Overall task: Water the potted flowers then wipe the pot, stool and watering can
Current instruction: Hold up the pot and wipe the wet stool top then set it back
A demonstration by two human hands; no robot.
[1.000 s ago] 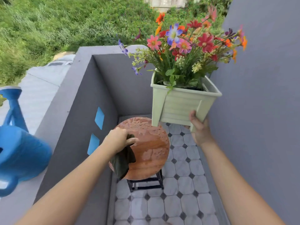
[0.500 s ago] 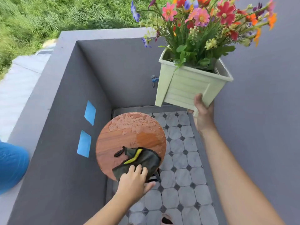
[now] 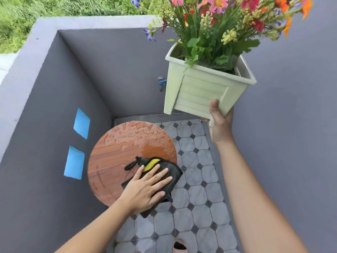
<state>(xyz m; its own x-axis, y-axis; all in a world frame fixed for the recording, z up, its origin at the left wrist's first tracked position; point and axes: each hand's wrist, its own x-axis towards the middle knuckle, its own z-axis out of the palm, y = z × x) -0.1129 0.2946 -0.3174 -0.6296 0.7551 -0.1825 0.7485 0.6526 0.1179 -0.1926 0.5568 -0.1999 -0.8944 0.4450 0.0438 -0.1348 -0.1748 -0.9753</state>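
A round wooden stool (image 3: pixel 116 157) stands on the tiled floor, its far half beaded with water. A black cloth with a yellow patch (image 3: pixel 164 170) lies on the stool's near right edge, and my left hand (image 3: pixel 145 189) presses flat on it with straight, spread fingers. My right hand (image 3: pixel 218 117) grips the bottom corner of a pale green square pot (image 3: pixel 200 90), held up in the air to the right of the stool. Colourful flowers (image 3: pixel 218 21) fill the pot. The watering can is out of view.
Grey walls enclose the narrow balcony on the left, far side and right. A blue tap (image 3: pixel 161 83) sticks out of the far wall beside the pot. Two blue squares (image 3: pixel 81 123) mark the left wall. Grey tiled floor (image 3: pixel 197 216) lies right of the stool.
My left hand went from clutching the cloth at the stool's left edge to pressing it flat on the near right side. The view tilted down and the blue watering can left the frame.
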